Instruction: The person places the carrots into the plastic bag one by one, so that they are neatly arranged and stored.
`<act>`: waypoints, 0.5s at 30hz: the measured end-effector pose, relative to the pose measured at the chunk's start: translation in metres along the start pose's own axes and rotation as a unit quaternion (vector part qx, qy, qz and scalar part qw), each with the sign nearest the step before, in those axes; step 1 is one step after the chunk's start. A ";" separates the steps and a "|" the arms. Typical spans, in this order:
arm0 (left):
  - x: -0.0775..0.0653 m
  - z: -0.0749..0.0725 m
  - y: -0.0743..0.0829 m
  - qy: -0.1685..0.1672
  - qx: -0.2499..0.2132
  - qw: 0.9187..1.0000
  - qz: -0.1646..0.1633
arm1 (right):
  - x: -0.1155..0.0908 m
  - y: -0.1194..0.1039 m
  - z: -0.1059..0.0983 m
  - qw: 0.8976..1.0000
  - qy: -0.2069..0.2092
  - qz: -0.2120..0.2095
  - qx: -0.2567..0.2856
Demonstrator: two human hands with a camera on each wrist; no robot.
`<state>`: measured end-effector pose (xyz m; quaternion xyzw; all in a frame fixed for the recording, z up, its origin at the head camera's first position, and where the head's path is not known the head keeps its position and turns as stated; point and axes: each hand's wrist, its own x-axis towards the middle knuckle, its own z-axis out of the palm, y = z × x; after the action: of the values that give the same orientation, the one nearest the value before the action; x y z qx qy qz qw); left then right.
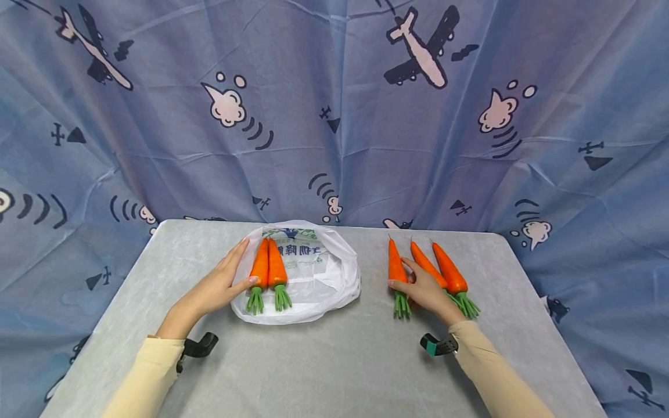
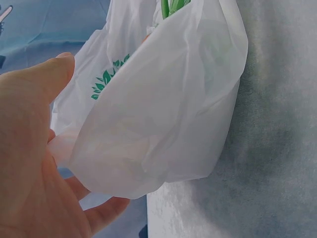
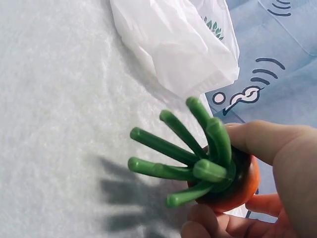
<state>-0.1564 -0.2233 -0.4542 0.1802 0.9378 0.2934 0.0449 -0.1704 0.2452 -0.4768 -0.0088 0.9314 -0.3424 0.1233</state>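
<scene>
A white plastic bag [image 1: 341,273] with printed green and blue marks lies with its mouth wide on the table, two orange carrots [image 1: 277,270] side by side in it. At its left edge, my left hand [image 1: 216,288] touches the plastic with long, spread fingers. The left wrist view has the thumb apart from the bag [image 2: 158,109] and some fingers partly behind it. To the right, my right hand [image 1: 431,293] grips a carrot [image 1: 396,261] near its green stalks, which point toward the right wrist camera. Two more carrots [image 1: 450,273] lie beside that hand, one partly covered by it.
The grey-white table [image 1: 324,371] ends at a back edge just behind the bag and the carrots. A blue curtain [image 1: 292,174] with printed planes hangs behind it. Dark bands [image 1: 201,345] sit on both wrists.
</scene>
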 end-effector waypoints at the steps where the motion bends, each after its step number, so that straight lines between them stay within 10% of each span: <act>1: 0.000 0.000 0.000 0.000 0.000 1.000 0.000 | 0.000 -0.001 0.000 1.000 0.000 -0.001 0.001; 15: 0.001 0.001 0.002 -0.002 0.005 1.000 0.002 | -0.006 -0.017 -0.006 1.000 0.004 0.009 0.015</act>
<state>-0.1569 -0.2212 -0.4538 0.1827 0.9387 0.2887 0.0456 -0.1668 0.2365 -0.4603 0.0028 0.9266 -0.3553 0.1233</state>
